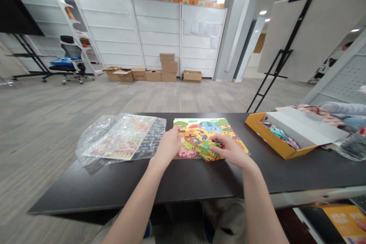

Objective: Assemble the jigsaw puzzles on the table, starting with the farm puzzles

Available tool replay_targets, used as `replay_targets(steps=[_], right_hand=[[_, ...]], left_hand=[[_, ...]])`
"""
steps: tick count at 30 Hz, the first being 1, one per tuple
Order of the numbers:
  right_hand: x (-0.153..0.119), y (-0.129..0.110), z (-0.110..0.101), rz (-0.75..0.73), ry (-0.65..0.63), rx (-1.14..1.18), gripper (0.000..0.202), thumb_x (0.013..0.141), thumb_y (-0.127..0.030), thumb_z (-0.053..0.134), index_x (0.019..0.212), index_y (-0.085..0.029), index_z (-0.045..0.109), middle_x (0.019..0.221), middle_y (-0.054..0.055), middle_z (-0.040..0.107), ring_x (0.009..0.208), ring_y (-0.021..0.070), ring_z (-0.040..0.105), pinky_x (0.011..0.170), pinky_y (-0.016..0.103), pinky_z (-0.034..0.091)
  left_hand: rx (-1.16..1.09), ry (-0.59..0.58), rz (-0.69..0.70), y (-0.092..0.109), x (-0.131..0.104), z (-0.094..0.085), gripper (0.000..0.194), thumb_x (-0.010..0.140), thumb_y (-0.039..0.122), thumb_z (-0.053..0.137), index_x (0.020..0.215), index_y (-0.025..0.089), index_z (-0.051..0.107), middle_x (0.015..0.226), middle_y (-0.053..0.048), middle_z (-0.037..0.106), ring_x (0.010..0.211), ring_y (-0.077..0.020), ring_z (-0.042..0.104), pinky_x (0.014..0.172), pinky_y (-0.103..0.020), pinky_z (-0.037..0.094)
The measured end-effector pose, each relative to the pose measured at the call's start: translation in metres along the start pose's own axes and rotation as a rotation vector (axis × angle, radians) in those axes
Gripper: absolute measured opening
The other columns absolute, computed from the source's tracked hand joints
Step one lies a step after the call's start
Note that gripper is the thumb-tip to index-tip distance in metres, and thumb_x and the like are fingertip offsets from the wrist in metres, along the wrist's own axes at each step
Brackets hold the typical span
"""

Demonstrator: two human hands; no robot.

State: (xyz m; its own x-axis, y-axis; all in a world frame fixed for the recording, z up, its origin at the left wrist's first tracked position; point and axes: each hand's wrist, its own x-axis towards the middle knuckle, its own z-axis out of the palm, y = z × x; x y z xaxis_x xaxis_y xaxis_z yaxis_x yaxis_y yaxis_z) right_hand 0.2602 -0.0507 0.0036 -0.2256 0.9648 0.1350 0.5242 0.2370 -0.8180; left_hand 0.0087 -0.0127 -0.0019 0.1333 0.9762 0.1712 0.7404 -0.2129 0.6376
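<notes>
A colourful animal jigsaw puzzle (211,126) lies on the dark table, with a blue elephant at its top and a pink animal at its lower left. My left hand (169,144) grips the puzzle's left edge; its fingers are curled and partly hidden by the hand itself. Over the lower right part, my right hand (225,148) is closed in a pinch on a cluster of green and yellow puzzle pieces (208,151). That cluster sticks out a little past the puzzle's near edge. Whether it touches the puzzle beneath, I cannot tell.
On the left, a clear plastic bag (94,137) lies with a printed sheet (130,135). An open yellow box (274,141) with colourful contents stands on the right, beside crumpled plastic (353,145). The table's (114,187) near edge runs just before my body.
</notes>
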Motion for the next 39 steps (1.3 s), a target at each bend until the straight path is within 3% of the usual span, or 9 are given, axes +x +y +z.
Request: replay_targets(steps=[3,6,10,14,18,22,26,32,39], right_hand=[[0.001,-0.002,-0.001,0.003,0.03,-0.038,0.025,0.079,-0.04,0.064,0.093,-0.02,0.067,0.1,0.007,0.071,0.092,0.0242,0.066,0.085,0.037,0.052],[0.001,-0.001,-0.001,-0.004,0.045,-0.061,0.026,0.079,-0.041,0.063,0.094,-0.02,0.066,0.101,0.008,0.071,0.093,0.0247,0.066,0.085,0.038,0.051],[0.002,0.001,0.0,-0.006,0.053,-0.083,0.028,0.078,-0.042,0.063,0.096,-0.019,0.066,0.102,0.009,0.071,0.094,0.0255,0.066,0.085,0.039,0.051],[0.001,0.002,-0.001,-0.004,0.055,-0.093,0.026,0.079,-0.04,0.064,0.094,-0.02,0.066,0.101,0.009,0.072,0.093,0.0257,0.066,0.083,0.038,0.051],[0.001,-0.001,-0.002,-0.007,0.053,-0.107,0.022,0.079,-0.038,0.063,0.092,-0.02,0.066,0.1,0.008,0.072,0.092,0.0251,0.066,0.083,0.037,0.05],[0.0,-0.002,-0.002,0.005,0.043,-0.114,0.023,0.08,-0.039,0.062,0.092,-0.02,0.066,0.099,0.008,0.072,0.091,0.0248,0.065,0.082,0.037,0.05],[0.0,-0.002,-0.002,0.008,0.044,-0.116,0.024,0.08,-0.04,0.063,0.092,-0.019,0.065,0.099,0.008,0.072,0.09,0.0245,0.065,0.082,0.037,0.05],[-0.001,0.0,-0.002,-0.005,0.066,-0.108,0.021,0.08,-0.039,0.064,0.091,-0.02,0.066,0.096,0.007,0.073,0.089,0.0243,0.065,0.082,0.037,0.051],[0.0,0.0,-0.003,0.003,0.059,-0.133,0.023,0.08,-0.038,0.064,0.093,-0.019,0.066,0.098,0.008,0.072,0.091,0.0248,0.066,0.083,0.037,0.051]], left_hand=[[0.264,-0.015,-0.048,-0.01,0.004,0.0,0.033,0.091,0.016,0.05,0.12,0.007,0.062,0.113,-0.024,0.071,0.111,-0.0364,0.067,0.096,-0.045,0.049],[0.233,-0.047,-0.022,-0.012,0.005,0.002,0.039,0.09,0.024,0.055,0.125,0.009,0.061,0.116,-0.022,0.071,0.112,-0.0356,0.066,0.096,-0.043,0.049],[0.038,-0.013,-0.024,-0.012,0.007,0.001,0.045,0.086,0.022,0.058,0.13,0.014,0.06,0.124,-0.017,0.07,0.115,-0.0309,0.066,0.1,-0.041,0.049],[-0.308,0.047,-0.025,-0.011,0.013,-0.001,0.036,0.079,0.019,0.064,0.115,0.015,0.069,0.12,-0.014,0.072,0.112,-0.028,0.068,0.099,-0.041,0.052],[-0.694,0.019,-0.105,-0.005,0.014,-0.002,0.029,0.075,0.021,0.071,0.104,0.016,0.073,0.106,-0.011,0.077,0.103,-0.0264,0.071,0.091,-0.038,0.057],[-0.894,-0.014,-0.201,0.002,0.01,-0.006,0.04,0.069,0.024,0.078,0.108,0.014,0.072,0.105,-0.011,0.078,0.101,-0.0266,0.072,0.091,-0.038,0.056],[-1.045,-0.039,-0.252,0.002,0.01,-0.011,0.047,0.068,0.025,0.079,0.113,0.012,0.071,0.108,-0.012,0.077,0.1,-0.024,0.072,0.093,-0.037,0.054],[-1.172,-0.07,-0.24,-0.001,0.013,-0.018,0.031,0.073,0.034,0.078,0.095,0.012,0.075,0.103,-0.013,0.077,0.102,-0.0216,0.069,0.094,-0.033,0.051],[-1.246,-0.107,-0.252,-0.003,0.013,-0.019,0.029,0.077,0.033,0.078,0.097,0.012,0.075,0.109,-0.013,0.076,0.101,-0.0191,0.069,0.092,-0.03,0.051]])
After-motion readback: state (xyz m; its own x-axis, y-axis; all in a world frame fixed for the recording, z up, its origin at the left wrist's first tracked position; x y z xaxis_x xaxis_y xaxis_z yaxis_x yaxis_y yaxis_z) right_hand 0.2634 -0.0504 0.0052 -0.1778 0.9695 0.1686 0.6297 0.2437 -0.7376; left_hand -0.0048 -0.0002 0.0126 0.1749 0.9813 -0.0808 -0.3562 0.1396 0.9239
